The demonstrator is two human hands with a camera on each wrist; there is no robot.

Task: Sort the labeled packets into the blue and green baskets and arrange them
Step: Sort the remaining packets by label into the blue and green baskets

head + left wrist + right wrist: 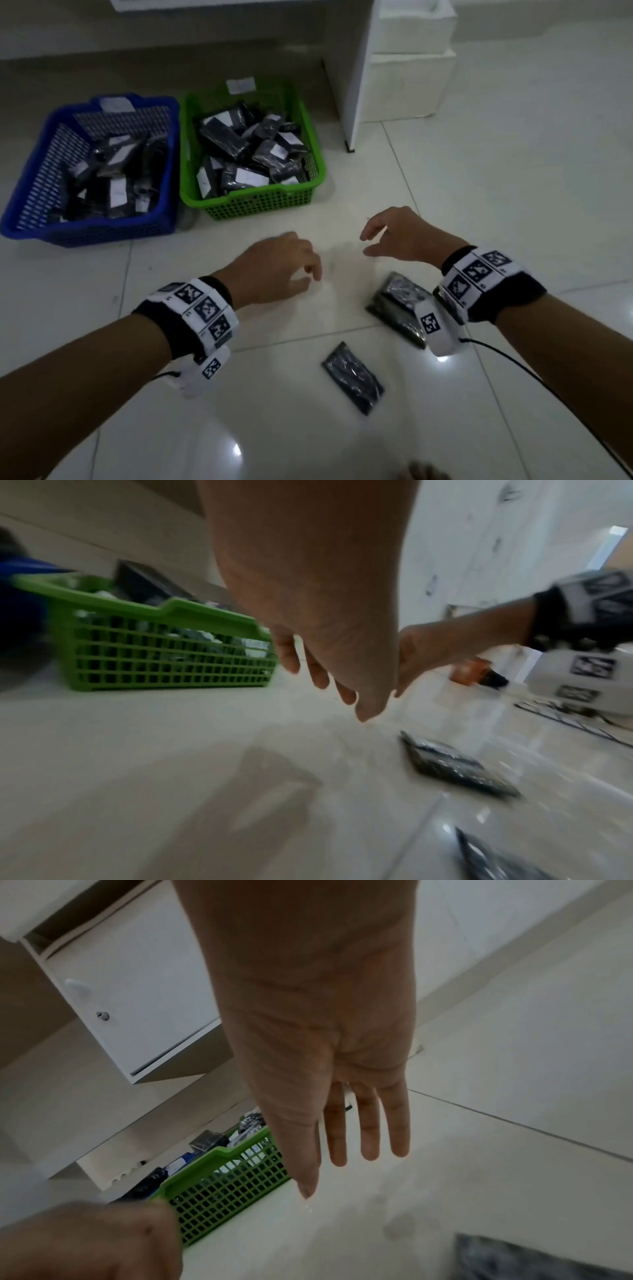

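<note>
Hands are hovering empty over bare floor [513, 171]: we are keeping our left hand [274, 270] loosely curled and our right hand [400, 240] relaxed, fingers straight. Two dark packets [352, 382] are lying near our right wrist. Blue basket [92, 229] and green basket [257, 202] are sitting side by side ahead-left, both holding packets.

Both forearms are bare, with no sleeves. Each wrist carries a black band [156, 317] overlaid by a white strap [205, 308] printed with a row of square black-and-white code markers. Under each wrist hangs a small white camera box [432, 323] bearing one such marker, and a thin black cable [534, 377] trails from it. The left hand [274, 270] and right hand [400, 236] wear no gloves or rings.
</note>
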